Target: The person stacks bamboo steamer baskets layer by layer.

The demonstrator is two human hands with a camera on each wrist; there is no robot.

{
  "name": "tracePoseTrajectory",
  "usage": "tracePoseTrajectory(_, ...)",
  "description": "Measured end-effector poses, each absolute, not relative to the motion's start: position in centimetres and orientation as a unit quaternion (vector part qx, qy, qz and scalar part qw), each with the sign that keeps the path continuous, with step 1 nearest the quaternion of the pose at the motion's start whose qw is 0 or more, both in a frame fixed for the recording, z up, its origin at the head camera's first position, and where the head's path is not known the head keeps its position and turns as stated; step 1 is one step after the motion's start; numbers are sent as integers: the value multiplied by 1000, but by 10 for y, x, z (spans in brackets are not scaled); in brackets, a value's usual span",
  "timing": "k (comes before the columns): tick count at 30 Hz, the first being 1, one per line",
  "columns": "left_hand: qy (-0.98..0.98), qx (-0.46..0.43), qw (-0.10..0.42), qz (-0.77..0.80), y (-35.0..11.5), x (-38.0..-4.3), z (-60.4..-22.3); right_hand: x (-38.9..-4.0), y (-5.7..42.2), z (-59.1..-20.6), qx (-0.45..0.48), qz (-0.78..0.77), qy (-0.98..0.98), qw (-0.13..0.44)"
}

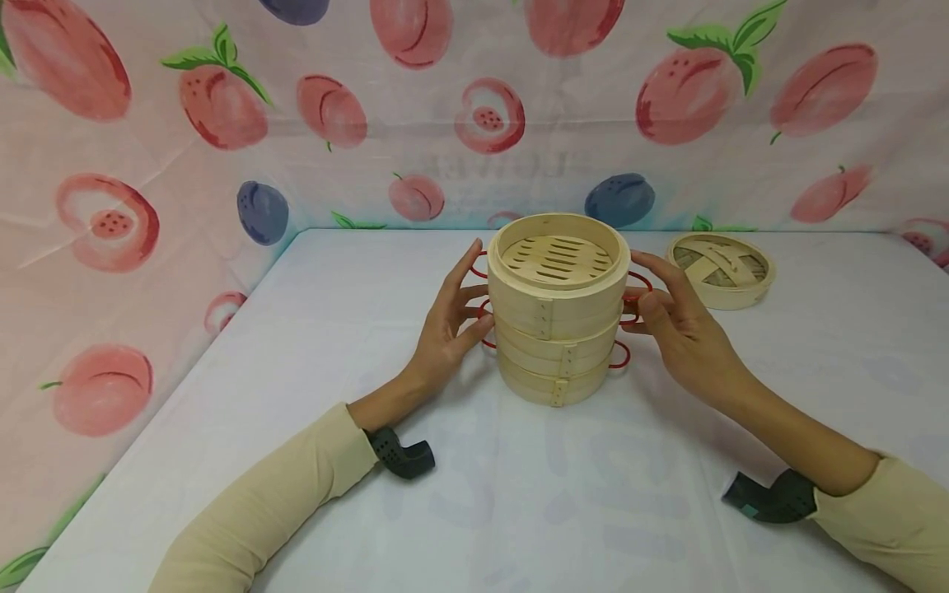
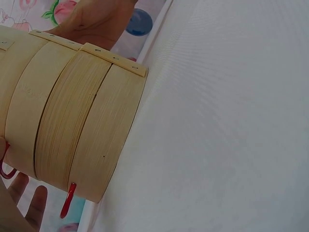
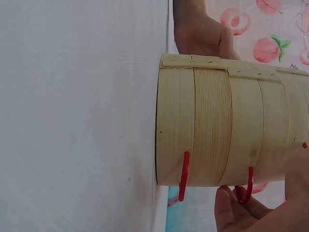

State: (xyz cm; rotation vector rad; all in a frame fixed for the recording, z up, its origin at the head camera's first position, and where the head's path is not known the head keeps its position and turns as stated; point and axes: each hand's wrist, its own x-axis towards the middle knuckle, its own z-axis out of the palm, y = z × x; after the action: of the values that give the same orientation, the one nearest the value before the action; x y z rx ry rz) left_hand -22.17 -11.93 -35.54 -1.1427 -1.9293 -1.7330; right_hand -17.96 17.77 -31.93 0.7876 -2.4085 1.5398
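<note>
A round bamboo steamer (image 1: 558, 317) of three stacked tiers stands upright on the white table, its slotted inner floor (image 1: 556, 259) showing at the open top. Red loop handles stick out from both sides. My left hand (image 1: 445, 329) holds the stack's left side, thumb by a middle red handle (image 1: 485, 311) and index fingertip near the top one. On the other side my right hand (image 1: 685, 333) grips at the right handles, its thumb and fingers around a red loop (image 3: 245, 191). In the left wrist view the lowest tier (image 2: 113, 125) meets the white cloth.
A woven bamboo lid (image 1: 722, 268) lies at the back right, behind my right hand. White cloth (image 1: 519, 502) covers the table. A fruit-printed curtain (image 1: 415, 132) hangs along the back and left. Black wrist cameras (image 1: 404, 453) sit at both cuffs.
</note>
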Motion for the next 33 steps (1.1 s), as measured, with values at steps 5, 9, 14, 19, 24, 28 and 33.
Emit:
tracePoseTrajectory(5, -671, -400, 154, -605, -119, -222, -354, -179, 178, -319, 259, 516, -812, 86)
tracePoseTrajectory(9, -671, -401, 155, -604, -119, -221, -354, -179, 179, -318, 251, 518, -813, 85)
tracePoseTrajectory(14, -670, -403, 158, -603, -119, -222, -354, -180, 179, -319, 250, 521, -812, 88)
tracePoseTrajectory(19, -671, -401, 160, -603, -119, -222, -354, -181, 179, -320, 253, 524, -808, 93)
tracePoseTrajectory(24, -671, -402, 161, -602, -118, -222, -354, -180, 180, -320, 243, 520, -813, 96)
tracePoseTrajectory(28, -673, -401, 162, -600, -118, -222, -354, -179, 180, -319, 236, 521, -815, 97)
tracePoseTrajectory(33, -675, -400, 164, -598, -119, -222, -355, -178, 179, -318, 234, 521, -815, 94)
